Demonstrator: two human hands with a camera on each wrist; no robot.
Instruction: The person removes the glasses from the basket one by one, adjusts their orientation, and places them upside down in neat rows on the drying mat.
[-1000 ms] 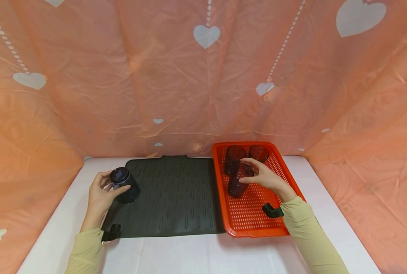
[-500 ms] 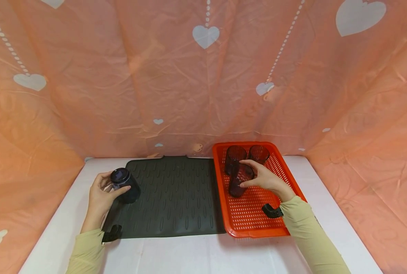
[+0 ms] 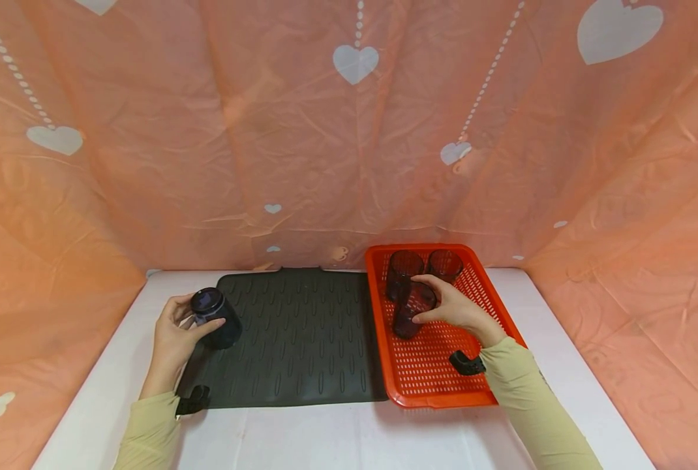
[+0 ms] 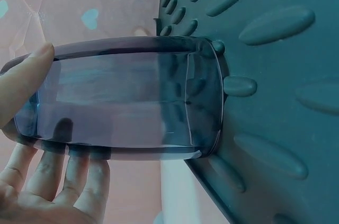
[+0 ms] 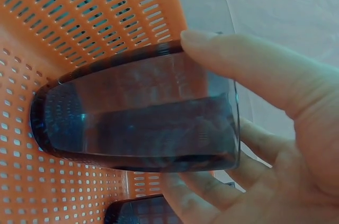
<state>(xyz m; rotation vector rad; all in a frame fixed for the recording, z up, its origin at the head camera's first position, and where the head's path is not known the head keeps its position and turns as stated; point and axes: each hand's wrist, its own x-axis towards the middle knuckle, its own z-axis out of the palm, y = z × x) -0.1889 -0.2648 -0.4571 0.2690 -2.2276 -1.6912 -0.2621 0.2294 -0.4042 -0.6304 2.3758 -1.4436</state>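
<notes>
On the left, my left hand (image 3: 174, 334) holds a dark bluish drinking glass (image 3: 222, 329), thumb on one side and fingers on the other. That glass (image 4: 127, 97) touches the ribbed dark mat (image 3: 290, 346) at its left edge; its upper end looks like the closed base. Over at the right, my right hand (image 3: 457, 307) grips a dark purple drinking glass (image 3: 409, 318) near its rim, thumb opposite the fingers. This second glass (image 5: 143, 113) is inside the orange basket (image 3: 437, 398), its narrower base down against the perforated floor and its body slightly tilted.
Two more dark glasses, one (image 3: 404, 261) at the back left and another (image 3: 445, 262) at the back right, stand in the basket. The basket adjoins the mat's right side. A white tabletop (image 3: 302, 434) lies beneath, and an orange curtain (image 3: 290, 150) surrounds it.
My right thumb has slid slightly lower on the purple glass since a second ago. Both glasses and my left hand stay where they were.
</notes>
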